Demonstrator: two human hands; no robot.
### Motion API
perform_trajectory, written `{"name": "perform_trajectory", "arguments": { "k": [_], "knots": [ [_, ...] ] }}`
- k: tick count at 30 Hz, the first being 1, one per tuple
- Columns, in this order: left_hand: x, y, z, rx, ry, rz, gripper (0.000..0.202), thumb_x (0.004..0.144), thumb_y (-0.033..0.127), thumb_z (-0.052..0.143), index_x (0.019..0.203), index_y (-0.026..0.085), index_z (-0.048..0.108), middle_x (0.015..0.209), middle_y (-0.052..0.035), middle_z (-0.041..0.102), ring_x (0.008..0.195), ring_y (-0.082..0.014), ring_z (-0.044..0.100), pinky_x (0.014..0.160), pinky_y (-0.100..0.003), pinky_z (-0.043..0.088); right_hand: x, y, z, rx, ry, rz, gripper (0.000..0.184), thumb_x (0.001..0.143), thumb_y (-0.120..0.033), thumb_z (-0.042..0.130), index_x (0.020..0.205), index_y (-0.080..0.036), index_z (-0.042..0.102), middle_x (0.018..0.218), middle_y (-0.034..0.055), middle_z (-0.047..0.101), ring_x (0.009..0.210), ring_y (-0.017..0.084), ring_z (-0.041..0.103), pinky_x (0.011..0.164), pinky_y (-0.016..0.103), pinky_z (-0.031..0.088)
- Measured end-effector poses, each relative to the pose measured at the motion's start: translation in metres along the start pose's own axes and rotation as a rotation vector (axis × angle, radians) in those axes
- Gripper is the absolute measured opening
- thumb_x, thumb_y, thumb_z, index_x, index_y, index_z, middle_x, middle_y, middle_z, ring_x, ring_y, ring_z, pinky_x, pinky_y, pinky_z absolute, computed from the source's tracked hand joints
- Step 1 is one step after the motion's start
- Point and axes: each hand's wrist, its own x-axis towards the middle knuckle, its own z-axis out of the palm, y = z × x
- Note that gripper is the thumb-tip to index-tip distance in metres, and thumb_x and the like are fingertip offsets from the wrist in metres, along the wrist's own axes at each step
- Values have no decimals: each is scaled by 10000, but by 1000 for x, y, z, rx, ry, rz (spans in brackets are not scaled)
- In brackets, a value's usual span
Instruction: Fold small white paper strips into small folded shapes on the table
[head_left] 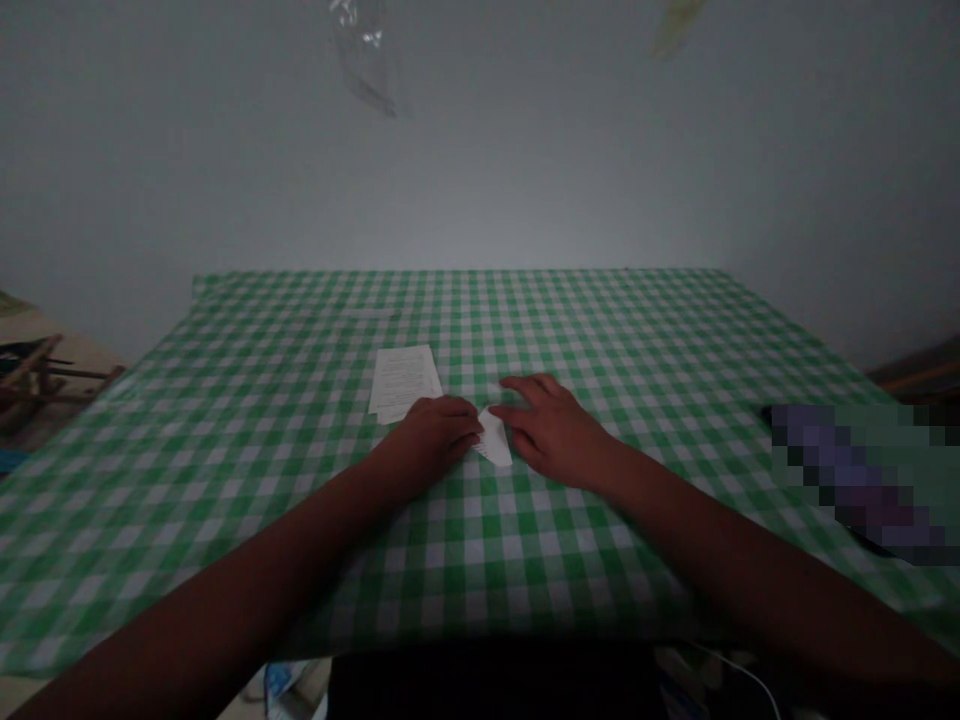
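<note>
A small folded piece of white paper (495,438) lies on the green-and-white checked tablecloth (600,330) between my hands. My left hand (435,432) rests with curled fingers pressed on the paper's left edge. My right hand (551,425) lies on the cloth at the paper's right side, fingertips touching its upper corner, fingers mostly extended. Just beyond my left hand lies a flat white printed sheet (405,382), partly covered by my knuckles.
A dark object, blurred out (862,480), lies at the table's right edge. A wooden frame (45,375) stands on the floor at left. A plain wall rises behind the table, with clear plastic (367,55) hanging above.
</note>
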Motion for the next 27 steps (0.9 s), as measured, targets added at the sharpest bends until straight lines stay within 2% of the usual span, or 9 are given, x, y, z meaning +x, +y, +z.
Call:
{"name": "perform_trajectory", "arguments": {
  "k": [3,6,12,18,23,27],
  "knots": [
    [-1,3,-2,43,-25,-7,174,956,217,552,1045,229,701,1154,-30,688,1089,-210,603,926,-404,393,1,-6,5,-24,-62,10,449,938,-279,487,1383,-274,544,1564,117,310,1371,372,285,1008,581,374],
    [-2,8,-6,80,-53,5,181,964,203,532,1034,227,696,1143,-28,692,1075,-201,603,905,-394,368,2,-11,9,-40,-97,34,471,949,-308,469,1419,-318,497,1588,109,269,1389,387,271,999,605,368],
    [-5,13,-11,160,-79,-14,199,966,206,530,1092,236,681,1085,-28,697,1045,-203,601,862,-393,321,5,-11,6,-73,-111,156,409,973,-379,427,1364,-403,548,1578,91,303,1422,424,227,966,658,344],
    [-8,12,-11,115,-83,-38,238,934,140,528,1075,244,689,1127,-20,695,1068,-201,598,874,-393,301,7,-8,6,-99,-81,254,408,948,-405,474,1342,-382,575,1553,124,341,1428,439,217,973,680,318],
    [-7,11,-10,81,-50,-32,280,917,96,490,1050,241,690,1167,-14,694,1071,-192,605,882,-389,286,7,-11,9,-104,-19,190,403,934,-411,495,1291,-270,620,1546,134,354,1401,413,249,979,637,340],
    [-5,11,-9,77,-35,-10,287,902,82,480,1020,239,689,1219,-16,680,1105,-199,585,886,-387,281,7,-8,11,-33,7,10,392,939,-323,494,1301,-216,601,1470,108,465,1342,321,348,1032,522,351]
  ]
}}
